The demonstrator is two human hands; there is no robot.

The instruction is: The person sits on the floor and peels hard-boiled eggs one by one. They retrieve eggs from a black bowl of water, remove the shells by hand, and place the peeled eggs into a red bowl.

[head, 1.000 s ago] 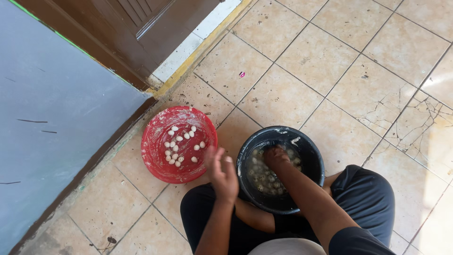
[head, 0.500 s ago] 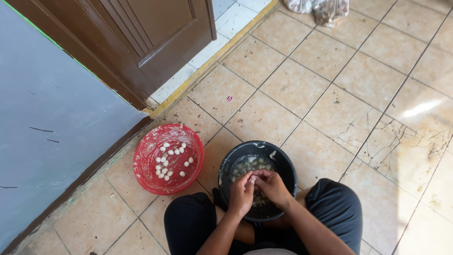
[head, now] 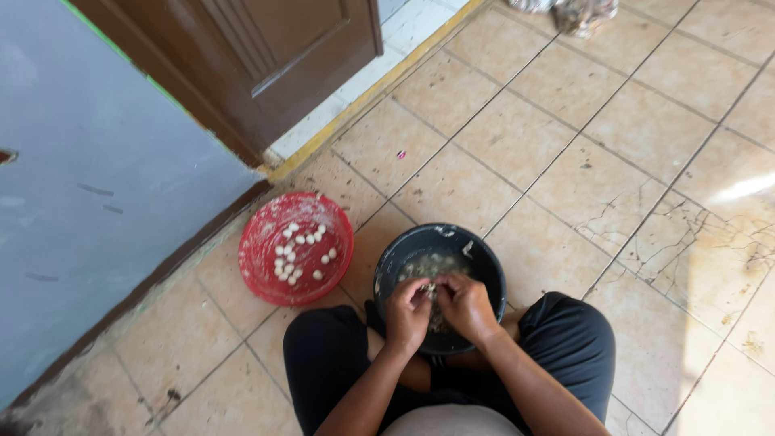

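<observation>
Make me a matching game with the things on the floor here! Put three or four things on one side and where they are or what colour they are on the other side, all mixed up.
Things:
1. red basket
2. black bucket
3. brown door
4. both hands (left hand, right hand)

Places and states:
A. stands at the top left, above the yellow floor strip
B. pinch something small together over the bucket
C. holds small white round pieces
D. sits between the person's knees, with wet pieces inside

Pairs: 1-C, 2-D, 3-A, 4-B
</observation>
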